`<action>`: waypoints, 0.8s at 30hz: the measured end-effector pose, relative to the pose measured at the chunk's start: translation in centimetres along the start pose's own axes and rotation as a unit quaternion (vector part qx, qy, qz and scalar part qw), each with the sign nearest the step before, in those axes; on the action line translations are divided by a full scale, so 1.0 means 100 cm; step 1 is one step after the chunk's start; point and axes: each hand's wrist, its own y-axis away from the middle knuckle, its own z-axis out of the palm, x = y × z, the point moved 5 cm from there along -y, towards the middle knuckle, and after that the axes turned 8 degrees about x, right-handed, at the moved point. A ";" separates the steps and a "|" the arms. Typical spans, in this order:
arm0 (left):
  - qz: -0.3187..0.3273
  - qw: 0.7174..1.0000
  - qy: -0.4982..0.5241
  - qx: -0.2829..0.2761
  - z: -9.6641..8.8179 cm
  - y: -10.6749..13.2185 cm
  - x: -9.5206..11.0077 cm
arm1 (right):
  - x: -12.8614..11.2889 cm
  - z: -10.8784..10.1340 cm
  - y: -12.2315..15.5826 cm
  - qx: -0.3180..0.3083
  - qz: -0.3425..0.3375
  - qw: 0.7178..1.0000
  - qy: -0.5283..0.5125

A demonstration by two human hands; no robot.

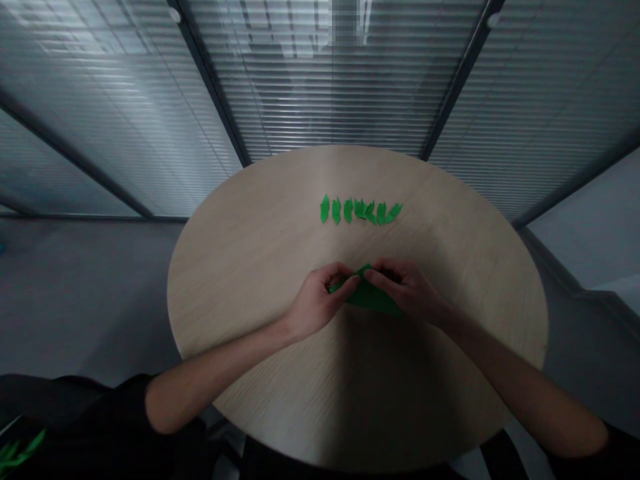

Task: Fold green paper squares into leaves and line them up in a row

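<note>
Both hands hold a piece of green paper over the middle of the round table. My left hand pinches its left side between thumb and fingers. My right hand grips the right side, its thumb pressed near the top edge of the sheet. The paper looks folded at the top, though the fingers cover part of it. Beyond the hands, several small folded green paper pieces lie in a row on the table, some of them touching or overlapping toward the right.
The round wooden table stands against glass partitions with blinds. Dark chair parts show under its near edge. More green pieces appear at the lower left corner, over something dark. A shadow falls across the near tabletop.
</note>
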 end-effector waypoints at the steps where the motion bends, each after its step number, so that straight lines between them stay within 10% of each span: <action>1: 0.000 1.000 -0.001 0.000 0.000 0.000 0.000 | 0.000 0.000 0.000 0.002 -0.002 1.000 -0.002; 24: -0.117 0.989 0.006 -0.090 0.000 -0.002 -0.002 | 0.005 -0.021 -0.007 0.067 -0.022 0.997 -0.020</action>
